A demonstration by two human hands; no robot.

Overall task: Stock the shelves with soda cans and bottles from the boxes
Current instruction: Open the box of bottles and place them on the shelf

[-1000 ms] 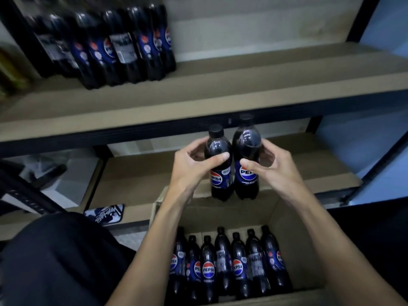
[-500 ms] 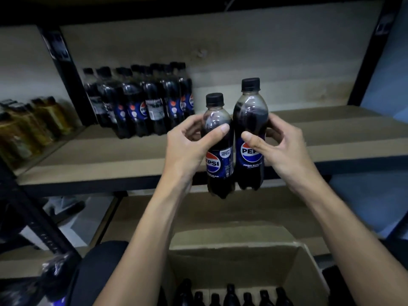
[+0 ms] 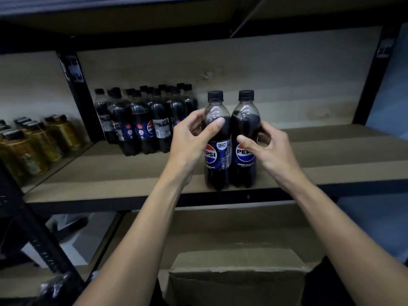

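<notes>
At the front edge of the middle shelf [image 3: 110, 186], the left bottle [image 3: 217, 171] and the right bottle [image 3: 245, 173] of Pepsi are now standing upright and touching, where half a second ago they were hanging in the air before the board. The left hand [image 3: 192, 140] is gripping the left bottle's shoulder; the right hand [image 3: 267, 146] is curling round the right bottle, thumb on its label. Stocked bottles [image 3: 145, 124] are clustering at rear left, and the cardboard box [image 3: 236, 281] is sitting below, its contents now out of view.

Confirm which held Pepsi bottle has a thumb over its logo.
The right bottle, in the right hand: thumb crosses its logo. On the left bottle, the left hand has its thumb above the label.
</notes>
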